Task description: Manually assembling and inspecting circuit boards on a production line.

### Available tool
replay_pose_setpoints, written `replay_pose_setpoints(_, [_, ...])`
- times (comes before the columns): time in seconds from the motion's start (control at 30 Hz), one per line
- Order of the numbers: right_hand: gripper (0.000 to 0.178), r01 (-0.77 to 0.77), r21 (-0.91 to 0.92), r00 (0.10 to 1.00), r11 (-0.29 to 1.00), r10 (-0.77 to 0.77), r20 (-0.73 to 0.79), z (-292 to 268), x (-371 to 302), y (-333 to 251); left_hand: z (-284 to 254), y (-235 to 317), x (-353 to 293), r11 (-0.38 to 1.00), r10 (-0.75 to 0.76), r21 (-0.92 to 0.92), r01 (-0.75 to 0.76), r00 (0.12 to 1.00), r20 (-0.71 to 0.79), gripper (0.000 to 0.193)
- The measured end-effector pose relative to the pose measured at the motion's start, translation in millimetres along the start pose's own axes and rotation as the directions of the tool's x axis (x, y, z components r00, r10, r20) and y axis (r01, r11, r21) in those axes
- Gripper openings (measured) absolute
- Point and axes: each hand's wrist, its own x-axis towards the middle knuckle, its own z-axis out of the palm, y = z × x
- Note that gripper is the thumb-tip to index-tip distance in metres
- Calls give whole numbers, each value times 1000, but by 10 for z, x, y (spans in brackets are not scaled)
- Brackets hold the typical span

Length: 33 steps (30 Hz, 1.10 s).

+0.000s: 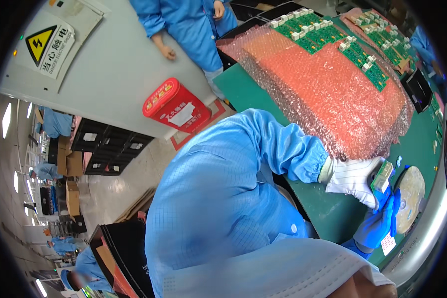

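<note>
My left hand [351, 181], in a white striped glove, grips a small green circuit board [382, 177] with a pale block on it. My right hand [373, 227], in a blue glove, comes up from below, and its fingers curl close to the lower end of the board. Whether they pinch the board or another small thing is hidden. Beside the right hand is a round tan disc [411, 198] with a worn, stained face. A small white sheet with red marks [388, 244] shows just under that hand.
Pink bubble wrap [328, 94] covers much of the green table [308, 203], with several green circuit boards [308, 31] on it. A silver curved bar [419, 243] runs along the right. Another person in blue [184, 30] stands beyond, near a red bin [176, 105].
</note>
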Motion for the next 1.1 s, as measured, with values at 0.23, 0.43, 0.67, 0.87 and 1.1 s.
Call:
replay_pose_setpoints(0.23, [49, -43, -135, 999, 990, 40, -23, 23, 137, 55, -82, 257, -12, 928, -203, -338, 156, 973, -108, 74])
replay_pose_setpoints(0.43, [34, 120, -451, 945, 884, -241, -220, 149, 210, -69, -419, -9, 83, 944, 130, -244, -221, 931, -340, 64])
replay_pose_setpoints(0.67, [26, 394, -895, 852, 209, -449, 270, -72, 280, -2, -261, 83, -14, 990, 126, -11, -139, 923, -364, 76])
replay_pose_setpoints(0.87, [24, 346, -937, 927, 43, -171, 334, 6, 244, 1, -237, 82, 1, 993, 99, -18, -120, 887, -451, 80])
replay_pose_setpoints(1.1, [18, 308, -907, 945, -287, -20, 327, -53, 234, 20, -324, 8, 35, 950, 305, 161, -266, 901, -308, 62])
